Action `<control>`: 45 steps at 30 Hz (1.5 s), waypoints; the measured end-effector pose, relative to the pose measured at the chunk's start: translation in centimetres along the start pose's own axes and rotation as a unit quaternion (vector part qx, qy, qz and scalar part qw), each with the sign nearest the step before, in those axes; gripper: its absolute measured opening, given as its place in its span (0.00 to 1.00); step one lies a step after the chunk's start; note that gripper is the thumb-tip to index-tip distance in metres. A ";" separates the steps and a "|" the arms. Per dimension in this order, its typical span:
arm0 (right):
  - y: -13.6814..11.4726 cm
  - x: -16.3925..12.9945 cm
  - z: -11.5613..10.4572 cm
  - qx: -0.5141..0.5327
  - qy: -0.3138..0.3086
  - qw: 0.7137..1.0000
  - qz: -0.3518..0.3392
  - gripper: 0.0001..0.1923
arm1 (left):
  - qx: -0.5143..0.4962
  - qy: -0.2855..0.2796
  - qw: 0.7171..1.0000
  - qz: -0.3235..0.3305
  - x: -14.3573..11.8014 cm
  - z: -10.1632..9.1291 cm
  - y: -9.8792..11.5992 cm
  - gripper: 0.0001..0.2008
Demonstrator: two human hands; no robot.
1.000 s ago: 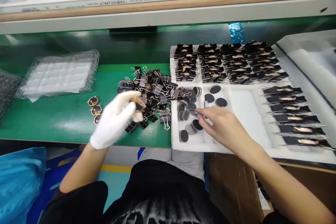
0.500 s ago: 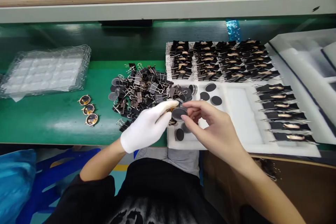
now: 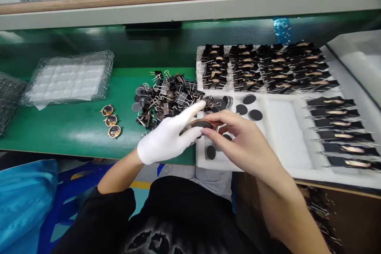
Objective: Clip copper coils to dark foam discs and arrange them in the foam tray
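Note:
In front of my body a black disc sits between my two hands, with a thin gold-brown edge showing behind it. My left hand, in a white glove, grips the left side of the disc between thumb and fingers. My bare right hand pinches the right side with thumb and fingertips. Just behind the hands lies a heap of black binder clips with silver wire handles. Loose black discs lie near my right hand on a white foam tray. What sits under the held disc is largely hidden.
Three round gold-rimmed pieces lie on the green table at left. Behind them is a stack of clear plastic trays. Rows of clipped pieces fill the back of the foam tray, with another column at right.
The disc has come flat against the piece in my left hand, with both hands closing around it. My left forefinger has lifted. The whole view has shifted a little.

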State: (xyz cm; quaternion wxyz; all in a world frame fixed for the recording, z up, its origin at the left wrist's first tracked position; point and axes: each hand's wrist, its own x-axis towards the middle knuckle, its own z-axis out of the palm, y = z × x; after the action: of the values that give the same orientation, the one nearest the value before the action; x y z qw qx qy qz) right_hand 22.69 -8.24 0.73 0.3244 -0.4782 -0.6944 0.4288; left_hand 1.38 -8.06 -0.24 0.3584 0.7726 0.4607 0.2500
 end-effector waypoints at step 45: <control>3.9 -5.0 3.5 0.241 0.071 0.965 -0.072 0.12 | 0.161 0.053 0.985 -0.038 0.2 -1.7 1.6 0.20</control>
State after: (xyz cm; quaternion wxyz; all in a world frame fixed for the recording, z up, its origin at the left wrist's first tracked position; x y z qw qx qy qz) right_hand 22.79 -13.24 -4.49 0.5087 -0.3639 -0.5784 0.5237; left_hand 1.12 -7.82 2.09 0.2138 0.7875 0.5424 0.1997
